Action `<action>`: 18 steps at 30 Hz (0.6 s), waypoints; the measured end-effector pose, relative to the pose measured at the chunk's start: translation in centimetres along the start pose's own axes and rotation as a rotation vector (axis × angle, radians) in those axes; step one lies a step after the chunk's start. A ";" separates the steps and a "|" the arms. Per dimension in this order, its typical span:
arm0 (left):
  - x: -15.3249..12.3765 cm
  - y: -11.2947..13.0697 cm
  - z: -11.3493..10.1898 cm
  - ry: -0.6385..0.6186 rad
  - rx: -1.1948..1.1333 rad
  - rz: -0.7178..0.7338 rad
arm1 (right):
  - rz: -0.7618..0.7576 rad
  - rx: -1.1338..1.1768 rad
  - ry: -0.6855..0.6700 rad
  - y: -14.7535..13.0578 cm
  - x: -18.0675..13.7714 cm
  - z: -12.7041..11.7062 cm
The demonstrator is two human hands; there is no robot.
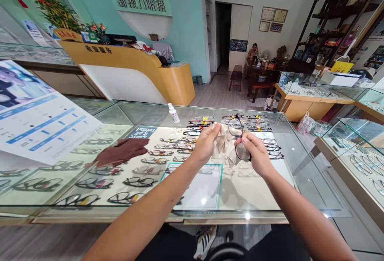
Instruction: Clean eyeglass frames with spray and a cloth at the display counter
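Above the glass counter, my left hand (207,143) pinches a beige cleaning cloth (222,143), which hangs down in folds between my hands. My right hand (255,152) grips a pair of dark-framed eyeglasses (242,158) near the middle, fingers closed on the frame. The glasses are turned upright, one lens above the other, and the cloth lies against or just behind them; the exact contact is hard to see. A white spray bottle (173,114) stands on the glass beyond my left hand. A brown cloth (123,152) lies crumpled to the left.
Rows of eyeglasses (140,182) lie under the glass countertop (306,197). A printed stand-up card (45,121) rises at the left. Another display case (357,153) is at the right. Across the room, a person (254,53) sits by a dark table, near a reception desk (132,69).
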State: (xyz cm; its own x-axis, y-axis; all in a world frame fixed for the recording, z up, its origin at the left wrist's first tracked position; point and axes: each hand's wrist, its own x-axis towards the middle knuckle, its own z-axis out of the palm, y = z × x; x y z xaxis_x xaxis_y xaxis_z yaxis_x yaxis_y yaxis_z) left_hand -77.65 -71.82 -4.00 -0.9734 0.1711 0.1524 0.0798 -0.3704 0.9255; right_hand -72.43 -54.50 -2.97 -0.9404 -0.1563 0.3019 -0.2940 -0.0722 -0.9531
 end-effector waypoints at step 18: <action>-0.2 -1.4 -0.4 -0.124 0.095 -0.033 | -0.025 0.048 0.106 -0.3 0.2 -0.1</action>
State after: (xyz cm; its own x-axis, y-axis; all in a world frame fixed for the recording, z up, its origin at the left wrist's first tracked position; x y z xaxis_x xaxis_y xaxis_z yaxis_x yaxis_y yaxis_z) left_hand -77.61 -71.67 -5.46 -0.9424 0.2949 0.1577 0.0741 -0.2756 0.9584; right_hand -72.52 -54.38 -2.61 -0.9463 -0.0489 0.3195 -0.3119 -0.1219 -0.9423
